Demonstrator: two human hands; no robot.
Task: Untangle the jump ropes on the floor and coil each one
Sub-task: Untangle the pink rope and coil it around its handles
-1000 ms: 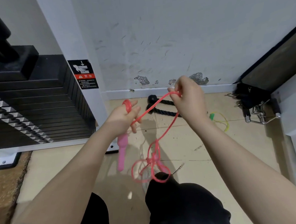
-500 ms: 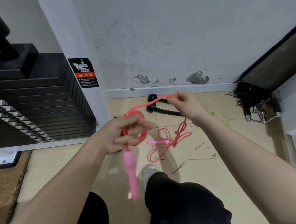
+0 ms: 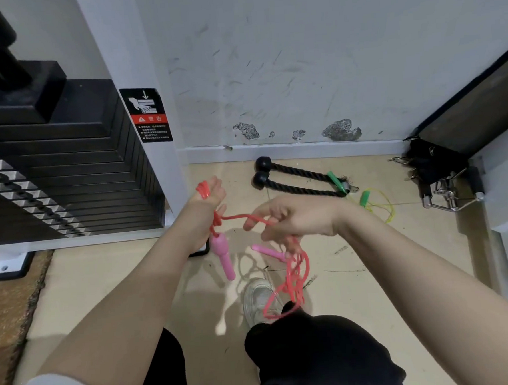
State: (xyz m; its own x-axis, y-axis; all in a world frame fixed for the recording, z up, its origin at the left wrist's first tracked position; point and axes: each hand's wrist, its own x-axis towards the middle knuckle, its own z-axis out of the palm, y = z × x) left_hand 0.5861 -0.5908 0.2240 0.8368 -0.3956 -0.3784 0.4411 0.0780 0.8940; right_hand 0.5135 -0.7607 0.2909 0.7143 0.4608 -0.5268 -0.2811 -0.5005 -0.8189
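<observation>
Loops of the red jump rope are wound around my left hand, raised in front of the machine post. One pink handle hangs below that wrist. A taut stretch of red rope runs to my right hand, which pinches it. Below this hand a tangled bunch of rope and the second pink handle dangle above my shoe. A yellow-green jump rope with green handles lies on the floor by the wall, to the right.
A black weight stack and its white post stand at left. A black braided pull rope lies by the baseboard. Metal cable attachments sit at right beside a grey bench. My knee and white shoe are below.
My left hand turned and rose with more rope wound round it. My right hand came down and toward the left. The tangled bunch and second handle lifted off the floor.
</observation>
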